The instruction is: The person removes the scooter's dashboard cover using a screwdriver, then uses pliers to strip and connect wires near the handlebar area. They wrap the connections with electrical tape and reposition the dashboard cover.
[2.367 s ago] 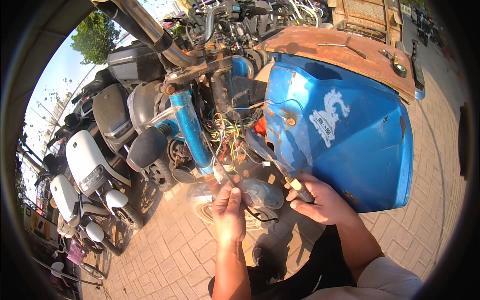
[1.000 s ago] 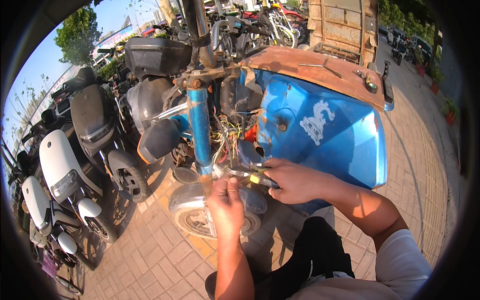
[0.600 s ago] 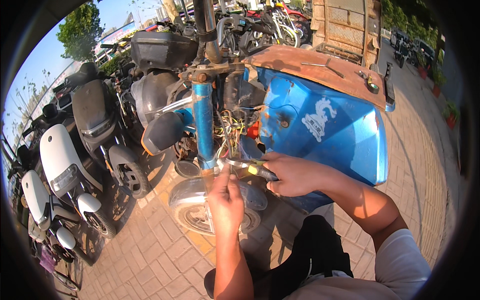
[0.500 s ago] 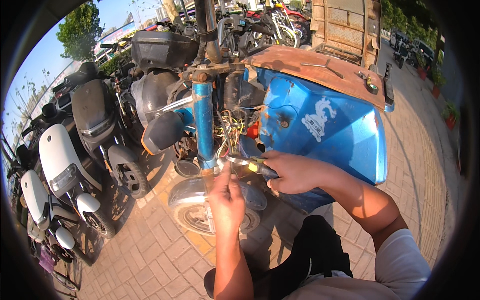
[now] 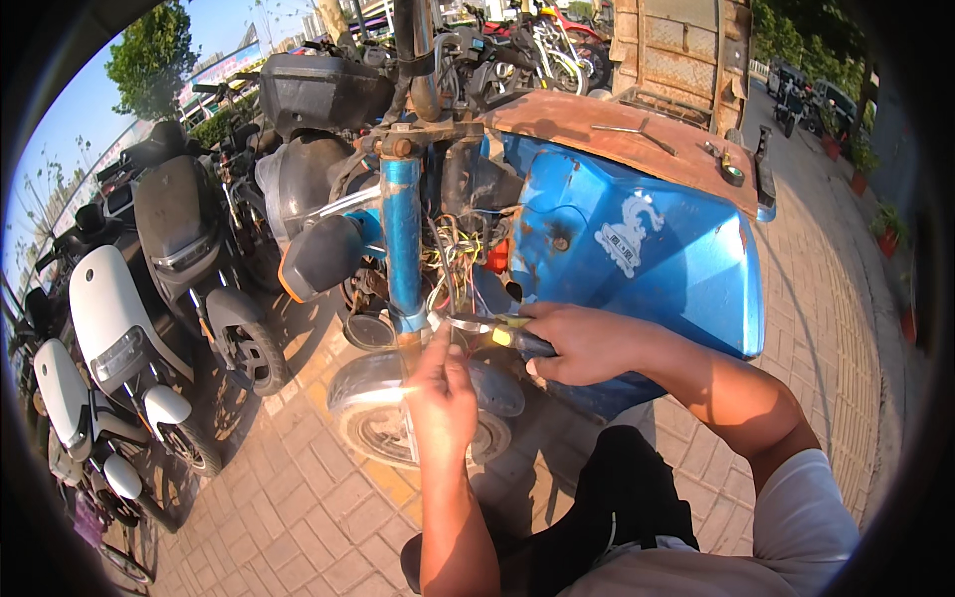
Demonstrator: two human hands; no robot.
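My right hand is wrapped round pliers with yellow-and-black handles. Their metal jaws point left, to a small white piece, perhaps a connector or wire end, beside the foot of a blue fork tube. Below that piece, my left hand is raised with its index finger and thumb closed at it; I cannot make out exactly what the fingertips grip. A tangle of colored wires hangs just above the pliers, between the tube and a blue body panel. The front wheel is under my left hand.
On the panel's top lies a rusty brown board with a T-shaped tool and a small roll. A mirror juts left of the tube. Parked scooters line the left side, over brick paving.
The view has shifted slightly, so the vehicle sits a little further left. Both hands stay at the same spot, the right still holding the pliers.
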